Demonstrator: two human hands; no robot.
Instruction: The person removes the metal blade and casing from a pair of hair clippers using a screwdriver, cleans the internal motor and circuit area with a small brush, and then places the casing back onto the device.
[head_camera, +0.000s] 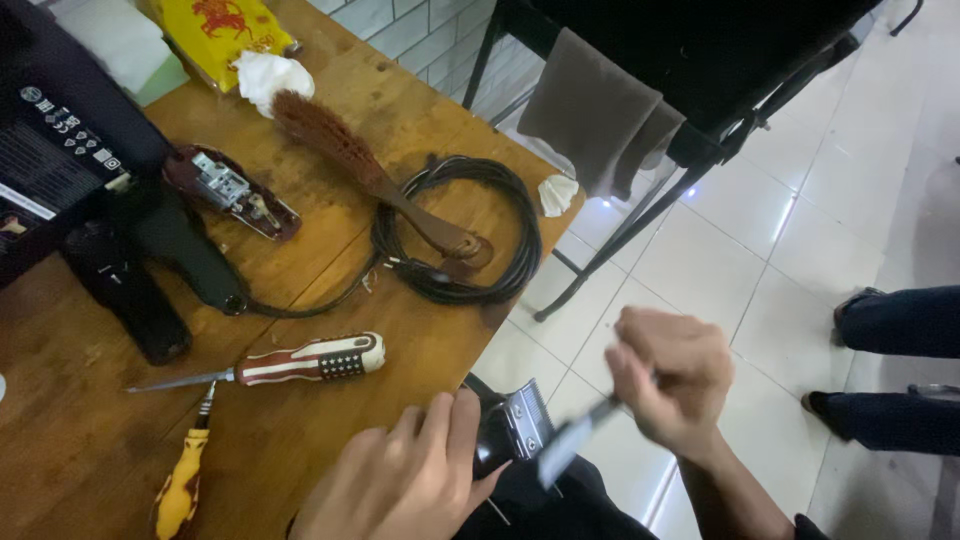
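The left hand (405, 480) grips a black clipper head (510, 430), fingers closed around its body, toothed blade facing right, just past the near edge of the wooden table (300, 440). The right hand (665, 380) is closed on a thin dark tool (570, 445), blurred, its tip at the blade. On the table, an opened clipper body (230, 192) lies with its cover off, so disassembly appears done and blade work in hand; reassembly appears outstanding. Two screwdrivers (300, 362) lie near the table's front edge, a brush (370, 170) and coiled cord (470, 235) farther back. Open tiled floor (760, 260) right of the table gives clearance.
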